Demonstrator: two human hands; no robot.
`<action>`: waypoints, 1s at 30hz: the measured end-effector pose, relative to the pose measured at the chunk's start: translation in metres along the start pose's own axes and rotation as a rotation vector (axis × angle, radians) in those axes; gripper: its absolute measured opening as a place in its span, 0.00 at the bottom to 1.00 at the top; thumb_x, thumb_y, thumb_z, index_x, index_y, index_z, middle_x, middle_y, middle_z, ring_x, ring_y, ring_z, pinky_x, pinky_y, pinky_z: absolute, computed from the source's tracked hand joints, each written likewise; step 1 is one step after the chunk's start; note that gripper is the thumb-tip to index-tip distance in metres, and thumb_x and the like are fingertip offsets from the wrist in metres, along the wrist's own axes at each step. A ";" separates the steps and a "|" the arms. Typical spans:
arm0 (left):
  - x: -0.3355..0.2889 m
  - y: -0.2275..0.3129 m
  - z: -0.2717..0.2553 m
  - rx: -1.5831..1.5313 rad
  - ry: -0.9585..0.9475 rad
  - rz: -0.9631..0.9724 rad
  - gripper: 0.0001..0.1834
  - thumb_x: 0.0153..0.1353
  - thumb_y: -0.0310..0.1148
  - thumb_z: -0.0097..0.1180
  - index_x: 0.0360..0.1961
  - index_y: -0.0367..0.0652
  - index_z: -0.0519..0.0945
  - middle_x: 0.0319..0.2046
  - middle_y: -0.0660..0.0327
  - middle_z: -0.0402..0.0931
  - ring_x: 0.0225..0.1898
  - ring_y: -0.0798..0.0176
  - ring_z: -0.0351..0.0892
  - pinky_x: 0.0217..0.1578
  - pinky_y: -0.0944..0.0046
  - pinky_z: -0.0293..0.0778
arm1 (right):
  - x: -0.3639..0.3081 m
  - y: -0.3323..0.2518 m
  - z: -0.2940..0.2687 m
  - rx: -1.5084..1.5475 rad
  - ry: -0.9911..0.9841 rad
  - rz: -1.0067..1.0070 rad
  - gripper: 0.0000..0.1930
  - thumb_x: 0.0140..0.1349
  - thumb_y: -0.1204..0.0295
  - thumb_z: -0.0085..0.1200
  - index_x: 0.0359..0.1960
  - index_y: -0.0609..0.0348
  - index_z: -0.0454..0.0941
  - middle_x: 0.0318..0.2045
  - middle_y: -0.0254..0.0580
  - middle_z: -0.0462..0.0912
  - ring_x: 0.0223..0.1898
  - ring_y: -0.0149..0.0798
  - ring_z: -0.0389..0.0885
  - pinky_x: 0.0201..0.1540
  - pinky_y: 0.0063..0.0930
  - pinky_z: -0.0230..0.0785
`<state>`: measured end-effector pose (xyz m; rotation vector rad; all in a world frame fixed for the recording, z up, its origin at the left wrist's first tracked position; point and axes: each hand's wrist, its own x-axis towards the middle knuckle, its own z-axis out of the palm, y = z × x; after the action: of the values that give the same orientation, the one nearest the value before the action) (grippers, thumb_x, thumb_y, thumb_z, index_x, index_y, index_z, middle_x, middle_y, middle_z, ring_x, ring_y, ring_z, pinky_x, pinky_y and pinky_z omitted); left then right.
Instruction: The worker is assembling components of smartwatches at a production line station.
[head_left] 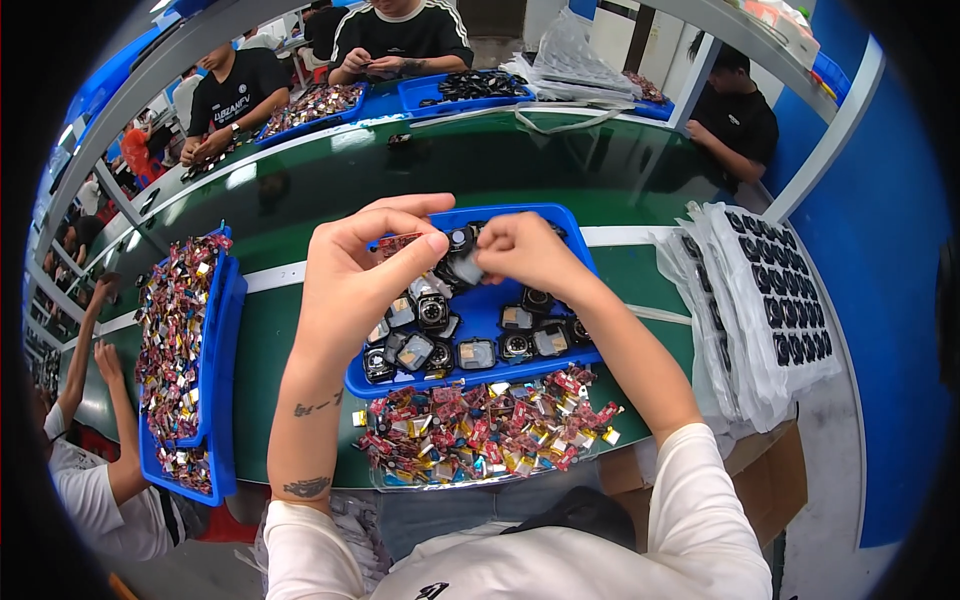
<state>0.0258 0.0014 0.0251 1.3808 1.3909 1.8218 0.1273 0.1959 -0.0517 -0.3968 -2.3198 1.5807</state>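
My left hand (pixel 372 262) is above the far left part of a blue tray (pixel 480 382), with a small red circuit board (pixel 397 243) pinched between thumb and fingers. Close by, the fingers of my right hand (pixel 530 252) are drawn together, slightly smeared by motion. At their tips is a pale, blurred piece (pixel 464 268) that I cannot make out clearly. Just behind it shows a black watch case (pixel 461 240). More black watch cases, several with round dark backs, lie in the tray, such as one watch case (pixel 476 353) near its front edge.
In front of me sits a clear tray heaped with red circuit boards and wired parts (pixel 490 430). A blue bin (pixel 230 370) of similar parts stands left. Stacked white trays of black pieces (pixel 780 290) are at right. Co-workers sit across the green bench (pixel 590 165) and at left.
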 end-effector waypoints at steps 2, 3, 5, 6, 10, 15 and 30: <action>0.002 -0.011 0.004 0.202 0.115 0.082 0.05 0.54 0.25 0.62 0.30 0.34 0.83 0.47 0.51 0.78 0.44 0.65 0.78 0.42 0.69 0.74 | -0.009 -0.022 0.004 0.191 0.017 0.018 0.14 0.57 0.78 0.54 0.46 0.66 0.75 0.27 0.39 0.82 0.30 0.29 0.82 0.31 0.21 0.76; 0.002 -0.015 0.007 0.237 0.152 0.062 0.06 0.52 0.27 0.63 0.30 0.35 0.84 0.47 0.51 0.79 0.48 0.61 0.77 0.46 0.65 0.72 | -0.017 -0.036 0.005 0.304 0.031 -0.037 0.16 0.58 0.79 0.53 0.49 0.67 0.74 0.29 0.40 0.82 0.30 0.29 0.82 0.33 0.21 0.77; 0.002 -0.021 0.005 0.367 0.177 0.086 0.06 0.51 0.28 0.63 0.29 0.36 0.84 0.46 0.51 0.79 0.48 0.60 0.77 0.48 0.64 0.71 | -0.023 -0.049 0.011 0.450 0.021 -0.095 0.18 0.59 0.81 0.51 0.53 0.68 0.72 0.33 0.42 0.83 0.31 0.30 0.83 0.37 0.21 0.78; 0.003 -0.024 0.006 0.485 0.192 0.108 0.07 0.51 0.29 0.63 0.29 0.37 0.84 0.46 0.51 0.80 0.48 0.59 0.77 0.50 0.62 0.69 | -0.025 -0.051 0.012 0.450 0.024 -0.092 0.18 0.59 0.81 0.51 0.53 0.68 0.72 0.33 0.42 0.83 0.31 0.30 0.83 0.37 0.21 0.78; 0.003 -0.026 0.011 0.578 0.236 0.083 0.07 0.50 0.30 0.63 0.29 0.37 0.85 0.44 0.52 0.81 0.46 0.59 0.77 0.49 0.63 0.69 | -0.033 -0.060 0.017 0.427 0.071 -0.179 0.16 0.60 0.82 0.51 0.51 0.68 0.73 0.35 0.44 0.83 0.33 0.30 0.83 0.37 0.21 0.78; 0.005 -0.025 0.012 0.483 0.249 0.019 0.08 0.51 0.30 0.62 0.29 0.36 0.85 0.38 0.54 0.83 0.39 0.64 0.79 0.43 0.66 0.72 | -0.035 -0.062 0.020 0.347 0.119 -0.247 0.14 0.61 0.80 0.52 0.49 0.69 0.75 0.38 0.44 0.82 0.36 0.29 0.82 0.39 0.22 0.78; -0.001 -0.025 0.018 0.507 0.316 0.004 0.09 0.51 0.29 0.62 0.31 0.34 0.84 0.29 0.55 0.83 0.32 0.67 0.80 0.37 0.68 0.73 | -0.041 -0.060 0.029 0.125 0.230 -0.384 0.11 0.62 0.78 0.54 0.45 0.68 0.77 0.38 0.42 0.83 0.39 0.28 0.81 0.42 0.20 0.76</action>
<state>0.0373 0.0182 0.0017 1.3546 2.1279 1.8209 0.1495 0.1336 -0.0092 -0.0883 -1.9691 1.3993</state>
